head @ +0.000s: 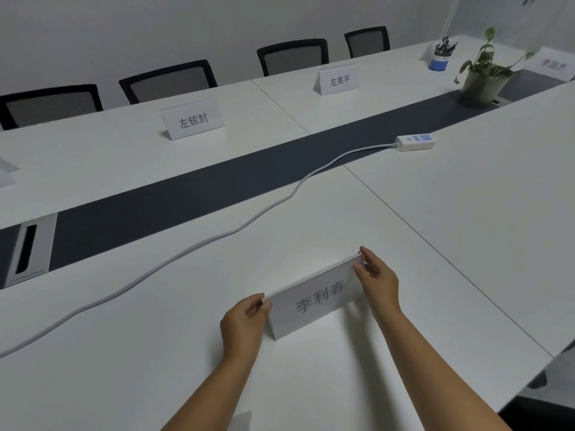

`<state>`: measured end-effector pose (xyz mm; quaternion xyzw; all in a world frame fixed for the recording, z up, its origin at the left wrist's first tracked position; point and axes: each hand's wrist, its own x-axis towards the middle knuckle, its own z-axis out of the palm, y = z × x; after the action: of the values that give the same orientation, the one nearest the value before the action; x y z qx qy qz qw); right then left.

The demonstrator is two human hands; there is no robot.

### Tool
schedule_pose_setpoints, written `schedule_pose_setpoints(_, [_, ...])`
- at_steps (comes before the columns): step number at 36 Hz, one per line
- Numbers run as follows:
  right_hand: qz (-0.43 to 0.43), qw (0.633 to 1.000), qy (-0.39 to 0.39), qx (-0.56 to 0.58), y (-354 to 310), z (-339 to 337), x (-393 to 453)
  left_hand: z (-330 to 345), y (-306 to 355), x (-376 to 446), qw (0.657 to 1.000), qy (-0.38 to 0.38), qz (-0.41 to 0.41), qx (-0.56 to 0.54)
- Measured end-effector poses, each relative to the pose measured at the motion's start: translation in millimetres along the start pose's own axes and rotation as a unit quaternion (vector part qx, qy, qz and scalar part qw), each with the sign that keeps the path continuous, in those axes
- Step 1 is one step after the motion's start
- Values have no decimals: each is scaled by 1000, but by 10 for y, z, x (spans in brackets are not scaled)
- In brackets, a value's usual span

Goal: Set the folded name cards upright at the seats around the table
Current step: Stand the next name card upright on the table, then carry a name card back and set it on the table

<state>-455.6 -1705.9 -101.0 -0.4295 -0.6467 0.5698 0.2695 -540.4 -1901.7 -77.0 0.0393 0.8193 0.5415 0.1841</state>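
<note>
**Both hands steady a name card on the near side of the table**

Farthest left, a partly cropped folded card (pixel 5 174) sits at the frame edge, and a slotted cable hatch (pixel 29 248) lies in the dark centre strip (pixel 193 188) of the white conference table (pixel 93 368). Behind the far edge stand four black mesh chairs (pixel 51 104), and a name card (pixel 193 119) stands upright on the far side of the strip. A white cable (pixel 186 253) snakes from the near left across the table to a power strip (pixel 415 142) lying just beside the dark strip on the near side.

Near the bottom centre, the left hand (pixel 244 321) pinches the left upper corner of the folded name card (pixel 314 301) between thumb and fingers. That card stands tent-like on the near side of the table, printed face toward the camera, its lower edge touching the surface. The right hand (pixel 378 281) grips its right end the same way, fingers curled round the top fold.

Further right on the far side stands another upright name card (pixel 339 79), then a blue pen cup (pixel 438 59), a potted plant (pixel 482 79) on the dark strip, and a blurred name card (pixel 552 63) at the far right.
</note>
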Motion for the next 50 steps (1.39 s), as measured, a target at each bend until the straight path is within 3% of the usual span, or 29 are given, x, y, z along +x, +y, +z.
schedule_pose_setpoints(9, [-12,1000,-1,-26,-24,8,-17,-16,-19,23,1000,-16,-6,1])
schedule_pose_setpoints(15, [-114,986,21,-119,-218,38,-453,-442,87,-112,996,-74,5,41])
schedule_pose_setpoints(18, [-144,981,-50,-120,-248,134,-857,-941,40,-329,995,-56,33,78])
schedule_pose_setpoints(22, [-153,952,-216,-155,-214,375,-1350,-1599,-254,-747,990,67,68,100])
schedule_pose_setpoints(25, [-151,907,-338,-200,-154,495,-1666,-1888,-577,-1036,987,125,28,94])
schedule_pose_setpoints(27, [-121,888,-377,-233,-75,505,-1877,-1968,-772,-1176,989,129,-15,74])
schedule_pose_setpoints(31, [-9,891,-391,-231,-19,483,-2291,-1955,-1037,-1283,991,85,-93,46])
schedule_pose_setpoints(36, [31,904,-362,-226,39,580,-2524,-1917,-1075,-1293,987,124,-96,22])
schedule_pose_setpoints(43, [41,926,-299,-226,55,622,-2584,-1729,-1182,-1439,965,224,-100,-89])
schedule_pose_setpoints(50, [6,939,-247,-241,-247,491,-2443,-1577,-919,-1293,973,193,-50,-118])
